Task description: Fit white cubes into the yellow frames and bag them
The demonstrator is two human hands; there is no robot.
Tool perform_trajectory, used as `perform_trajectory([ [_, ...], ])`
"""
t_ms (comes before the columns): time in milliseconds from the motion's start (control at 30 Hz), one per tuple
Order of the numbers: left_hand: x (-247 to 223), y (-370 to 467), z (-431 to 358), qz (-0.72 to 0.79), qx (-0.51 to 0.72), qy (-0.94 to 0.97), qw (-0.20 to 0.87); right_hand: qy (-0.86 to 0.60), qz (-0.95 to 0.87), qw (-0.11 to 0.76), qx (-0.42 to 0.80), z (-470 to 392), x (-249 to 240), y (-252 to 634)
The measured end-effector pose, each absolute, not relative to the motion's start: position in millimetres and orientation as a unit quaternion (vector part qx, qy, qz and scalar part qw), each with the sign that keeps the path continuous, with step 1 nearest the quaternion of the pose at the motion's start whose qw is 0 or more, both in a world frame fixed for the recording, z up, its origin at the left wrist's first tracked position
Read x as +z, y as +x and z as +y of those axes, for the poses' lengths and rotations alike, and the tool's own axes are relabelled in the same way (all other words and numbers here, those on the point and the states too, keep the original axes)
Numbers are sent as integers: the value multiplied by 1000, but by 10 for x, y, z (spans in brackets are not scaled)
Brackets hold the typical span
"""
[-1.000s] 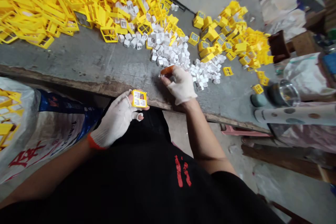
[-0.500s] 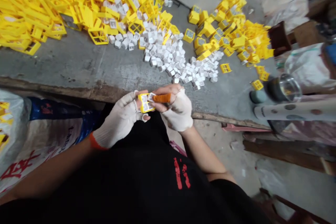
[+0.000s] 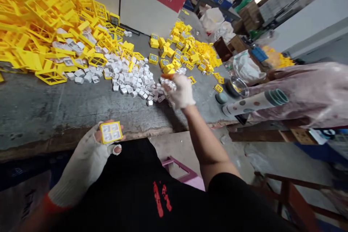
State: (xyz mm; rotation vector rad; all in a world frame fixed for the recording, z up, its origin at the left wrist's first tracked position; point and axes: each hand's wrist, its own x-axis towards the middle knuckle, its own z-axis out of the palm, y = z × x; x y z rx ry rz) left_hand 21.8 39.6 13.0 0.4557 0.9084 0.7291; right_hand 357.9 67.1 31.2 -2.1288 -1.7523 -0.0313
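Observation:
My left hand [image 3: 89, 152], in a white glove with bare fingertips, is closed around a small yellow plastic frame [image 3: 102, 134] with white square pieces [image 3: 111, 132] filling its openings. It holds the frame in front of the table edge. My right hand [image 3: 181, 90], gloved the same way with an orange cover on one finger, reaches over the table to the near right end of a pile of small white cube-like pieces [image 3: 136, 76]. Motion smears its fingers, so whether they grip a piece is unclear.
Yellow plastic frames [image 3: 49, 18] are heaped at the back left. Yellow block-like units [image 3: 187, 50] lie beyond my right hand. A white foam box [image 3: 146, 14] stands behind. To the right are a metal bowl [image 3: 237, 87] and a patterned cylinder [image 3: 252, 103]. The table's front edge [image 3: 67, 130] is worn.
My right hand has left the yellow frame and moved out to the white pile. The frame stays in my left hand, now with its openings filled. The view has turned to the right.

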Motion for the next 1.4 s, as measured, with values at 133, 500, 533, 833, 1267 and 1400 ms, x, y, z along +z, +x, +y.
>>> perform_trajectory([
  [133, 191, 232, 402, 457, 365, 241, 775, -825, -542, 162, -21, 1266, 328, 4305],
  [500, 203, 250, 313, 429, 392, 205, 788, -621, -685, 271, 268, 684, 311, 3416],
  [533, 195, 241, 290, 423, 391, 204, 791, -605, -698, 238, 299, 602, 327, 3280],
  [833, 144, 87, 54, 382, 404, 202, 806, -661, -743, 38, 99, 754, 319, 2800],
  [1267, 130, -3, 41, 379, 432, 194, 795, -648, -756, -68, 62, 586, 449, 2710],
  [1400, 107, 15, 23, 372, 431, 194, 799, -574, -809, -26, 123, 549, 419, 2733],
])
